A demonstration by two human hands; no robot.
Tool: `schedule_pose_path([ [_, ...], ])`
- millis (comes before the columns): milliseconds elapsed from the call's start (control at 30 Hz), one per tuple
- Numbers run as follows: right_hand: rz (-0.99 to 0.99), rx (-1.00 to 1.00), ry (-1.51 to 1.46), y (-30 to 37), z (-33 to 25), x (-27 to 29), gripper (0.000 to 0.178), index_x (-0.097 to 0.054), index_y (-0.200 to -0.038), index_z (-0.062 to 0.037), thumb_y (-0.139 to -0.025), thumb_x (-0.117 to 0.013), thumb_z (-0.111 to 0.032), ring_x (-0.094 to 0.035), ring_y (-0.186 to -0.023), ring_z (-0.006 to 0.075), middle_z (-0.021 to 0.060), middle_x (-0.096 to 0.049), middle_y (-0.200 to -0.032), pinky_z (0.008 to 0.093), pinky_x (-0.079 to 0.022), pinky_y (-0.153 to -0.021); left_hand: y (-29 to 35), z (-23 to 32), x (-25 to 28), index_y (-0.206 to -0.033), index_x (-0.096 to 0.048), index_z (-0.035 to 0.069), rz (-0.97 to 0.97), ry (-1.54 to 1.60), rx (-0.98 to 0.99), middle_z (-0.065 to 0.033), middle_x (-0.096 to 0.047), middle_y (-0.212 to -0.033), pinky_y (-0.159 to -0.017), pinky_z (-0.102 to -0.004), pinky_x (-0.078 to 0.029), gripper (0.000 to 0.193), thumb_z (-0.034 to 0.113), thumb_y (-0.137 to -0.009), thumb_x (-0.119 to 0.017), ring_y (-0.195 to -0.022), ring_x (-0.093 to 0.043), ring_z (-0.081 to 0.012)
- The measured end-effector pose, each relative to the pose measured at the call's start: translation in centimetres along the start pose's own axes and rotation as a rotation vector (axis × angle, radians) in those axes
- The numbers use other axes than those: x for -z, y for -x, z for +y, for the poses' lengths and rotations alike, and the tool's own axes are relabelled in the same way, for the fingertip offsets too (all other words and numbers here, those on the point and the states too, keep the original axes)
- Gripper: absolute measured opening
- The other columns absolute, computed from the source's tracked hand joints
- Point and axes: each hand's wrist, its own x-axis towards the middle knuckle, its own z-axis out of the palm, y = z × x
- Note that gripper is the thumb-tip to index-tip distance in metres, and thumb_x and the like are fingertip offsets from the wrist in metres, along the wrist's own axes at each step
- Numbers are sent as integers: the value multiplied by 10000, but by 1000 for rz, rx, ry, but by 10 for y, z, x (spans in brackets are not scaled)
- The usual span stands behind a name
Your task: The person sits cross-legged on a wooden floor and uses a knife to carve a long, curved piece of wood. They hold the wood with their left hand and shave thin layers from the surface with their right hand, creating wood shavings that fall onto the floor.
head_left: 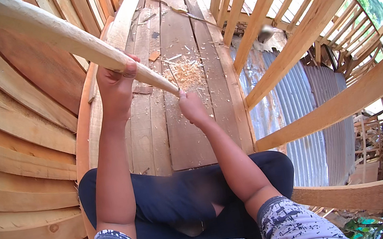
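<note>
A long, pale, peeled wooden pole slants from the upper left down to a tapered tip over the middle of the walkway. My left hand is closed round the pole some way above that tip, thumb over its top side. At the tapered end my right hand makes a fist. A thin dark knife blade sticks up from it, next to the tip; its handle is hidden in my fingers. Wood shavings lie heaped on the planks beyond the tip.
I sit cross-legged on a plank floor, a board wall close on my left. Slatted wooden railing runs along the right, above corrugated metal sheets. Wood chips and a long curled strip lie farther along the walkway.
</note>
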Motion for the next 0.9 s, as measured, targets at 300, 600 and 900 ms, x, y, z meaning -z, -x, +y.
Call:
schedule_pose_path([
  [300, 163, 89, 83, 11, 9, -8, 473, -633, -914, 68, -1023, -418, -339, -643, -791, 440, 276, -646, -795, 510, -469, -741, -2, 0, -4, -1076, -566, 81, 77, -47, 34, -24, -647, -973, -896, -303, -445, 264, 258, -936, -702, -947, -584, -117],
  [600, 248, 148, 167, -4, 44, -14, 452, -635, -904, 59, -1036, -392, -298, -627, -754, 434, 286, -632, -796, 530, -441, -689, -7, -7, -1, -1076, -574, 69, 93, 8, 57, -37, -655, -983, -929, -321, -445, 265, 238, -928, -713, -966, -591, -125],
  [900, 102, 8, 87, -5, 31, -12, 485, -643, -965, 66, -1033, -374, -332, -632, -856, 484, 289, -662, -871, 529, -476, -760, -7, -9, 0, -1061, -589, 67, 108, 38, 53, -32, -655, -978, -929, -319, -442, 252, 239, -927, -714, -960, -590, -123],
])
